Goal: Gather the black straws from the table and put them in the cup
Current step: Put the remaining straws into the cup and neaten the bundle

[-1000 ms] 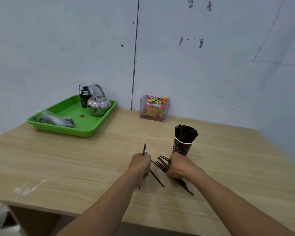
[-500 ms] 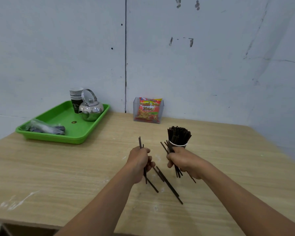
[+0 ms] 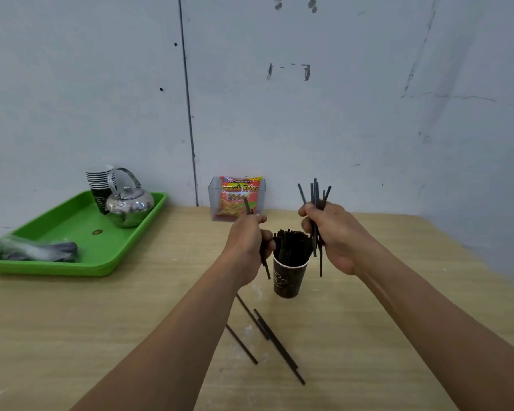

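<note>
A dark paper cup [image 3: 287,281] stands on the wooden table [image 3: 101,315], packed with upright black straws [image 3: 291,246]. My right hand [image 3: 337,235] is raised just right of the cup's rim, closed around a bunch of several black straws [image 3: 315,192] held nearly upright. My left hand [image 3: 247,238] hovers at the cup's left side, gripping a couple of black straws [image 3: 264,266] whose ends stick out above and below the fist. Three loose black straws [image 3: 275,342] lie on the table in front of the cup, between my forearms.
A green tray [image 3: 80,262] at the back left carries a steel kettle [image 3: 129,204], stacked paper cups [image 3: 98,180] and a plastic bag [image 3: 33,252]. A clear holder with a snack packet [image 3: 238,197] stands against the wall. The table's right edge runs near the wall.
Both hands rose from the table with their straws and now flank the cup's rim. The right hand's bunch turned upright. Three straws stayed on the table.
</note>
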